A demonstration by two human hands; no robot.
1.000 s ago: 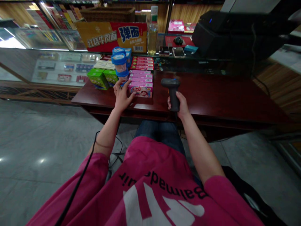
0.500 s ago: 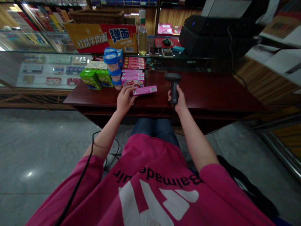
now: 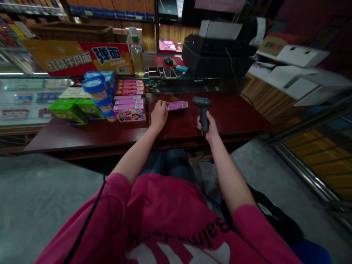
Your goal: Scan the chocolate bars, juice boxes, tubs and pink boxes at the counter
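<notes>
The pink box (image 3: 176, 106) is held by left fingers (image 3: 163, 104), the scanner (image 3: 204, 116) by right fingers (image 3: 198, 122); the barcode (image 3: 184, 104) should be left uncovered.

Your shirt (image 3: 167, 205) reads "Balmad" upside down, the rest unclear in its folds. Facing you, the carton (image 3: 107, 64) says 红烧牛肉面 and 弹面; lettering on the pink boxes (image 3: 130, 115) is too blurred.

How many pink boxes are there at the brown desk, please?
4: one pink box in the left hand, plus a front box, middle box and back box in the row right of the blue-lidded tubs. Others may be hidden.
</notes>
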